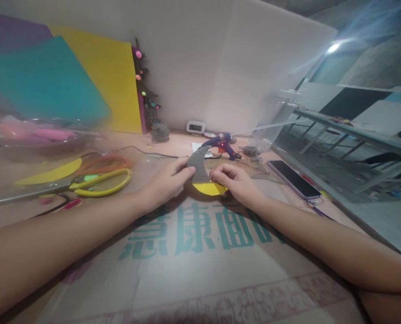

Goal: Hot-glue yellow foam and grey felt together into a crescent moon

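Both my hands meet at the middle of the table over a curved grey foam piece [198, 165] that lies on a yellow foam shape [210, 189]. My left hand [169, 180] pinches the grey piece at its upper left end. My right hand [234, 180] has its fingers curled, pressing on the grey and yellow pieces at their right side. Both rest on a cardboard sheet [193, 261] with green printed characters.
Yellow-handled scissors [101, 182] and a yellow crescent cutout [50, 173] lie at the left. A blue glue gun [222, 145] sits behind the hands, a phone [293, 179] at the right. Teal and yellow sheets [85, 85] lean on the wall, with a small clock [195, 127] nearby.
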Demonstrator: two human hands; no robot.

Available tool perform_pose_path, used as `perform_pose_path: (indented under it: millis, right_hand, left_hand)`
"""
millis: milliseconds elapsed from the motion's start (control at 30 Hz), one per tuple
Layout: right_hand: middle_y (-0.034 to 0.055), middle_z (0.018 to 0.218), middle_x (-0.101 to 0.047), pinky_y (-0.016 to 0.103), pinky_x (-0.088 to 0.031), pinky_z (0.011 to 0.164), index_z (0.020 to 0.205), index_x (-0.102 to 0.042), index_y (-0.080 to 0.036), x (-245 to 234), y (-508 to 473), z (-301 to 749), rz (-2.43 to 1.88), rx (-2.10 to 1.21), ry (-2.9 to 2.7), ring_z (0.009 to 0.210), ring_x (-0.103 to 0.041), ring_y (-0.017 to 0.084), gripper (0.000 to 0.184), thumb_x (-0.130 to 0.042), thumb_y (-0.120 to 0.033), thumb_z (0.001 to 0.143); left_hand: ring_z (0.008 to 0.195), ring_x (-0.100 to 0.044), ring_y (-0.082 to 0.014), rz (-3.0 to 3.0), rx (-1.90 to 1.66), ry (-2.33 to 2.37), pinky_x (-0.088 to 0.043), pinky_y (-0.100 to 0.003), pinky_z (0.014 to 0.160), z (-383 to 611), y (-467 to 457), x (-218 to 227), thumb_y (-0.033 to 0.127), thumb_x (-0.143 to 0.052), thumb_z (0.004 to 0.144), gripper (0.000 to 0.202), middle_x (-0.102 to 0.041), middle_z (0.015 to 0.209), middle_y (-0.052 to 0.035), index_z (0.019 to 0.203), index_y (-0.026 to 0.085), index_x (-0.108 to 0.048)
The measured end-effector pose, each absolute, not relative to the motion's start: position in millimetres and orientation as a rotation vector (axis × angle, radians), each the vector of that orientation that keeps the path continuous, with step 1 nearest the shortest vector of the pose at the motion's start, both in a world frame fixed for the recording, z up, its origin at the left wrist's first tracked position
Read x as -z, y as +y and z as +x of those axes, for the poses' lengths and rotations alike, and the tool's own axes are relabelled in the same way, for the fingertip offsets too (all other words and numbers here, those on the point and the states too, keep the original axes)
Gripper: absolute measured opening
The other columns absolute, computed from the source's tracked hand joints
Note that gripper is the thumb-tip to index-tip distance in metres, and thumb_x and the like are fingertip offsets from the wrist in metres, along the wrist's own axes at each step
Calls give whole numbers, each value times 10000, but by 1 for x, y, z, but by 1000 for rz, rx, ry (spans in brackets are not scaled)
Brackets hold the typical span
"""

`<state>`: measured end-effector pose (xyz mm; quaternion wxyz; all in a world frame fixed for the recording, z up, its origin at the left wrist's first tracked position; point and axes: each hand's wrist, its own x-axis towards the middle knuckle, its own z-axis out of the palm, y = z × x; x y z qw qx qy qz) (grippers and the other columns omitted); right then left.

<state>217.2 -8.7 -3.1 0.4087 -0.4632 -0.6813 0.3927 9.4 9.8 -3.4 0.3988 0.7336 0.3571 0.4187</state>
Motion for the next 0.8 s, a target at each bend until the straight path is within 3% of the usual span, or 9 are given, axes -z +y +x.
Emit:
perform_pose_path:
  millis: [200,400,533,800]
  right_hand:
    - [20,861,-670,279,-477,691,920,-662,-186,2,-9,216,-1183,-991,-1804,740,-595,145,272,-659,-423,787]
    - [9,730,-638,267,-459,613,765,-660,-178,3,-11,216,-1224,-886,-1900,641,-556,131,223,-644,-396,807]
    - [1,705,-620,253,-432,570,759,-652,-178,2,-11,218,-1222,-829,-1910,605,-529,121,264,-596,-417,855]
    - [-7,675,-587,237,-405,537,771,-648,-173,2,-12,217,-1217,-774,-1946,585,-513,111,261,-558,-388,889]
  left_hand:
    - [972,-619,-221,1836,-1073,922,-478,-297,866,9,10,1,296,-470,853,302,-713,993,-40,1012,135,-671]
    - [955,-625,-212,1866,-1054,914,-471,-299,870,10,9,2,340,-489,875,291,-711,988,-45,985,143,-672]
    - [928,-628,-212,1902,-997,920,-481,-305,824,10,10,4,414,-515,887,331,-712,1008,-53,1014,148,-667]
    - [860,-636,-213,2005,-920,951,-489,-321,803,10,11,6,394,-536,878,318,-726,964,-48,1004,150,-696]
